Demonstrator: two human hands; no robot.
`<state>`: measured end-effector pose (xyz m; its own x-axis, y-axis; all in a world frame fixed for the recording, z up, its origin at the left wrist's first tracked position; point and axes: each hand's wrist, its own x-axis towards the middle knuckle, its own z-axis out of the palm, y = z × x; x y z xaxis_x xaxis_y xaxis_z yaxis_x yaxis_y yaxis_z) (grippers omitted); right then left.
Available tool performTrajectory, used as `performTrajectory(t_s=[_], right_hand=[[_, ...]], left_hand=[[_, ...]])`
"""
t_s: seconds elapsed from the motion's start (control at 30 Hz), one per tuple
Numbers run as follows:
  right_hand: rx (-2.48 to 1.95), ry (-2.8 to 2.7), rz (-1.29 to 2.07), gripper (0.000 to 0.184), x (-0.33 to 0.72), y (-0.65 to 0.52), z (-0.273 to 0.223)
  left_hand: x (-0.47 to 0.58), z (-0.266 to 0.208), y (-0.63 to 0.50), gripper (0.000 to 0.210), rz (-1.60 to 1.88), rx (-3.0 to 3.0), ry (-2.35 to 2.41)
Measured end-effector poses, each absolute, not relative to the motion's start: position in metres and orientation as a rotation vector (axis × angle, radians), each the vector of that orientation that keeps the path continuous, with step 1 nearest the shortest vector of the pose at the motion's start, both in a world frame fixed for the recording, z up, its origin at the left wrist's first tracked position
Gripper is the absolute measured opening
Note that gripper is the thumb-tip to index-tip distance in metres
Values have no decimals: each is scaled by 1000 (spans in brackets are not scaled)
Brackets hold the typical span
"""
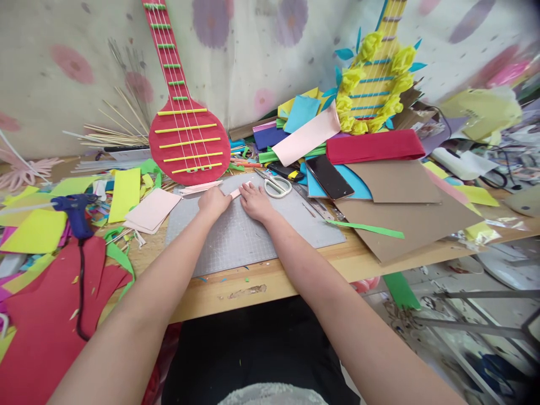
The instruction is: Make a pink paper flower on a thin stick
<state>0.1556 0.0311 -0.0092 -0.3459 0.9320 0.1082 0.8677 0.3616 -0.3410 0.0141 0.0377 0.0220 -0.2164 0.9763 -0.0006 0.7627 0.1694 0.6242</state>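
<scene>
On the grey cutting mat [236, 247], a narrow pale pink strip [235, 194] stretches between my two hands. My left hand [214, 202] is closed on the strip's left end, thumb toward the middle. With fingers laid out flat, my right hand [255, 203] presses on the strip's other end, partly covering it. White-handled scissors [277, 188] lie just right of my right hand. Behind my left hand are more pale pink strips [200, 188], and to its left sits a small stack of pale pink sheets [152, 210].
A red banjo-shaped craft [189, 140] leans at the back; a yellow flowered one [375, 90] stands right. A phone [329, 176] rests on blue and brown cardboard [405, 225]. Left are a blue glue gun [78, 214], its cord, and red sheets [46, 304]. The table edge [236, 301] is near me.
</scene>
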Motion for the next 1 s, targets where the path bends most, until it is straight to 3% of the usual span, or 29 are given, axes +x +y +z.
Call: performTrajectory(t_s=[0.1,0.23,0.4,0.73,1.0], right_hand=[[-1603,-2352,304,49,155,30,-9],[-1604,-2362,309,49,155,30,-9],[-1612,-2390,306,49,157,32,-9],[-1607,-2383,195,54,159,31,-5],[-1684,-2392,301,52,155,36,-3]], left_hand=[[16,18,27,20,878,2048,1934],[20,6,18,38,654,2414,1512],[25,-6,13,53,380,2458,1549],[22,-3,12,58,227,2518,1535],[20,-4,13,61,190,2516,1483]])
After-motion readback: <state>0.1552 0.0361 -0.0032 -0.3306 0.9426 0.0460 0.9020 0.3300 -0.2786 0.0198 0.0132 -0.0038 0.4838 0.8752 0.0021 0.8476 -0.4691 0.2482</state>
